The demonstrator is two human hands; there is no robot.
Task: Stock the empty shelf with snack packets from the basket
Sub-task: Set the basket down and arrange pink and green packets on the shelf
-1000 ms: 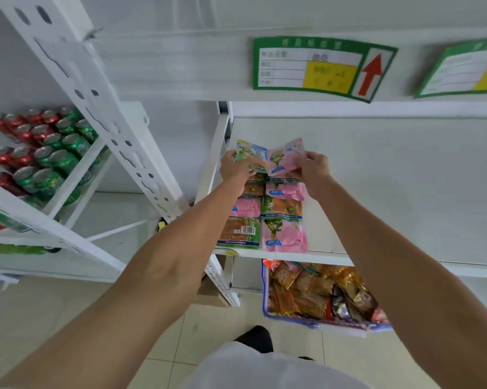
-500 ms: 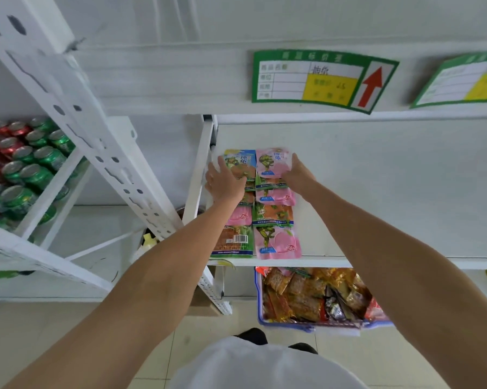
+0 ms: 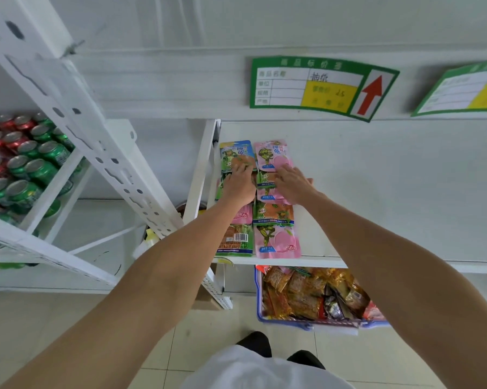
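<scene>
Two columns of snack packets lie flat on the white shelf [image 3: 391, 192] at its left end. At the back lie a green and blue packet [image 3: 236, 154] and a pink packet [image 3: 273, 154]. My left hand [image 3: 240, 183] rests flat on the left column just below the green packet. On the right column my right hand [image 3: 291, 185] lies flat with straight fingers below the pink packet. A pink packet [image 3: 277, 242] and a green packet with a barcode [image 3: 235, 241] lie at the shelf's front edge. The blue basket [image 3: 306, 322] with more snack packets stands below the shelf.
A white perforated upright [image 3: 76, 119] slants across at the left. Behind it a shelf holds several red and green cans [image 3: 20, 158]. Green price labels [image 3: 318, 85] hang on the shelf edge above. The right part of the shelf is bare white board.
Both hands have laid the two packets down at the back of the columns and drawn back a little; they now lie flat on the packets below. The view has tilted down.
</scene>
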